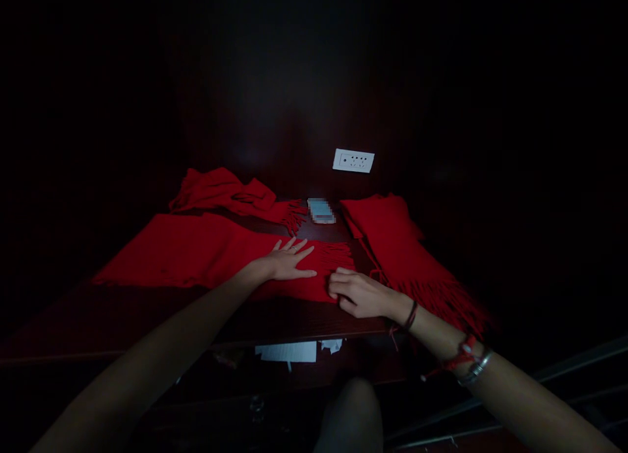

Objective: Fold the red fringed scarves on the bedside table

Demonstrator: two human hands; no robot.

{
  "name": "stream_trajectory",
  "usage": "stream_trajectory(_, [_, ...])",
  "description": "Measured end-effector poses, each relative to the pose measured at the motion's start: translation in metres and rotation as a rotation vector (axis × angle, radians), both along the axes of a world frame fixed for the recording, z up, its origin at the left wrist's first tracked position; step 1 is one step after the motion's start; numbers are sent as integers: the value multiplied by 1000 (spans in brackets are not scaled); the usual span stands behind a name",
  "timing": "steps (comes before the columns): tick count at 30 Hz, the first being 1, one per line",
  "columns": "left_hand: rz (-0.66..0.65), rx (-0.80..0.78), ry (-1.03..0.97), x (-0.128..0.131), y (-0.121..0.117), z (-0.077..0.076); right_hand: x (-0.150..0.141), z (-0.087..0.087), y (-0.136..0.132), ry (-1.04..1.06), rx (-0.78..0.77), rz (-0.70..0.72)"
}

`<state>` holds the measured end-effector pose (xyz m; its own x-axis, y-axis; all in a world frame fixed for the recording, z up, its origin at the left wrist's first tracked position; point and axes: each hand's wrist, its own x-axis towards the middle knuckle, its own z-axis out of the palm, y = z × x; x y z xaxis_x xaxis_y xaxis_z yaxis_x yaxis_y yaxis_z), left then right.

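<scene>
A red fringed scarf [186,250] lies spread lengthwise across the dark wooden surface, its fringe toward the right. Flat on it, near the fringed end, my left hand [289,260] presses with fingers spread. My right hand [360,293] is at the scarf's front right corner by the fringe, fingers curled and closed; what they pinch is hidden, perhaps a bit of the fringe, I cannot make it out. Behind lies a second, crumpled red scarf [230,193]. A third red scarf [397,234] rests folded on the right, its fringe pointing toward me.
A phone [321,210] with a blurred screen lies between the scarves at the back. A white socket panel [354,161] is on the dark wall. Below the surface's front edge, white papers [287,352] sit on a lower shelf. My knee [356,407] shows beneath. The surroundings are very dark.
</scene>
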<state>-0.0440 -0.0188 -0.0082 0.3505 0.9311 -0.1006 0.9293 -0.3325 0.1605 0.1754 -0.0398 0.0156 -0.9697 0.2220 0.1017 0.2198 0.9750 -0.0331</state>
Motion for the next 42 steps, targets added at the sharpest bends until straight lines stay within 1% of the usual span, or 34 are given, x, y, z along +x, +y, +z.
stream_trajectory(2, [4, 5, -3, -1, 1, -1, 10, -3, 4, -19, 8, -29])
stream_trajectory(4, [7, 1, -3, -1, 2, -2, 26, -1, 11, -35, 4, -54])
stream_trajectory(6, [7, 1, -6, -2, 4, -2, 42, 6, 15, -42, -3, -81])
stream_trajectory(8, [7, 4, -10, -2, 5, -3, 50, 16, 16, 21, 1, -127])
stream_trajectory(10, [9, 3, -8, -1, 5, -2, 48, 26, 14, 167, 13, -184])
stream_trajectory(12, [17, -2, -2, 0, 5, -2, 36, 31, 11, 293, 18, -212])
stream_trajectory(13, [23, -3, 1, 0, 4, -1, 27, 31, 10, 307, 13, -204])
stream_trajectory(15, [24, 0, 4, 1, 3, -1, 8, 26, 7, 233, -9, -136])
stream_trajectory(18, [12, 17, 1, 0, 2, 0, -10, 10, 5, 92, -33, -31])
stream_trajectory(21, [10, 26, -13, 0, 1, 0, -11, -2, 8, 89, -9, -45])
stream_trajectory(23, [7, 25, -20, -1, 2, -1, -7, -3, 12, 63, 14, -46])
stream_trajectory(25, [6, 31, -20, -1, 3, -2, -5, -1, 15, 6, 53, -34])
stream_trajectory(29, [4, 32, -13, -2, 6, -4, -12, 2, 18, -51, 201, -37])
stream_trajectory(35, [11, 25, -11, -1, 6, -3, -16, -7, 19, 46, 321, 1])
stream_trajectory(38, [12, 33, -12, -1, 5, -3, -18, -11, 22, 52, 389, 12])
stream_trajectory(42, [7, 42, -19, -4, 8, -4, -22, -10, 24, 56, 407, -5])
